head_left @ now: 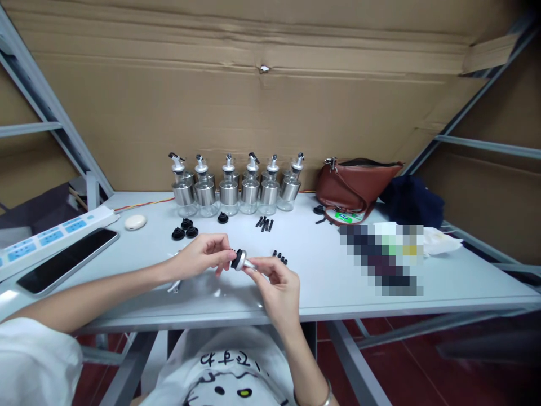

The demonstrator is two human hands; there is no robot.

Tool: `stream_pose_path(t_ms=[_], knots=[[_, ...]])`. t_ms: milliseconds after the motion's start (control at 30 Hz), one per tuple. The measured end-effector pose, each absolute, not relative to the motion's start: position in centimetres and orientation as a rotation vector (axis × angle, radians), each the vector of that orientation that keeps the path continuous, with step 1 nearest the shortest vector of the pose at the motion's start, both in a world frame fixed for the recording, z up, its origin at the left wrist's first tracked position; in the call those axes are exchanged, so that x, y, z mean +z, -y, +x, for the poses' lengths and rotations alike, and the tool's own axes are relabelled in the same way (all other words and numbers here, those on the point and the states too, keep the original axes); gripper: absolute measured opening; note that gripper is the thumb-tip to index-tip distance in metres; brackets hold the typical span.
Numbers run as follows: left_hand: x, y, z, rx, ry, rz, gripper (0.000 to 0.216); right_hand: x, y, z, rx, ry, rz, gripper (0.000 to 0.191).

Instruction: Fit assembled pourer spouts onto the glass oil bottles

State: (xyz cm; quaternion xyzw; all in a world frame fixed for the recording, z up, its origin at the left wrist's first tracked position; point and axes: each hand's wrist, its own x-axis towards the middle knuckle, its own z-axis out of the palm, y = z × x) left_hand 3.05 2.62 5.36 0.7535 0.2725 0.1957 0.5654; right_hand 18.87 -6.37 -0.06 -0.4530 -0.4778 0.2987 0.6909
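Wearing a white printed shirt [228, 361] and a bangle [328, 393] on the right wrist, close against a pale bench [325, 282]. Holding a silver-and-black pourer top [242, 260] over its near part — left hand [205, 256] with fingers pinched narrowly on the black end, right hand [279, 285] with fingers pinched around the silver stem. Past the left forearm, a phone [67, 263], with a power strip [54, 233] just behind it. Just past the right hand, several small black plugs [279, 255]; past the left, three black caps [186, 224] close together. Farther back, a single black cap [222, 218] and a loose bunch of black strips [266, 224]. Beyond these, upright glass-and-metal bottles [229, 194] in a row, topped with silver pourers [229, 164], with more bottles partly hidden behind. Right of the row, a brown bag [350, 183]. Farthest away — tall cardboard [211, 118].
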Motion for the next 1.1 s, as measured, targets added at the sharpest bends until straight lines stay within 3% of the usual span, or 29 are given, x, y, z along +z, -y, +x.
stream_pose_path(t_ms=[200,367,667,900,1100], knots=[[3.5,0.7,3.2,0.546,-0.495,1.612,0.022,0.4,7.2,20.9,0.441,1.35,-1.024,0.024],[2.5,2.0,3.3,0.395,-0.455,1.551,0.025,0.8,7.5,23.4,0.407,1.649,-1.06,0.024],[1.6,1.1,3.9,0.375,-0.47,1.333,0.033,-1.2,6.9,26.5,0.109,1.434,-1.728,0.021],[1.3,1.2,3.8,0.433,-0.394,1.268,0.033,-1.2,6.8,26.3,0.136,1.367,-1.682,0.009],[1.8,1.3,3.8,0.405,-0.401,1.318,0.027,-0.3,7.5,23.6,0.444,1.345,-1.394,0.007]])
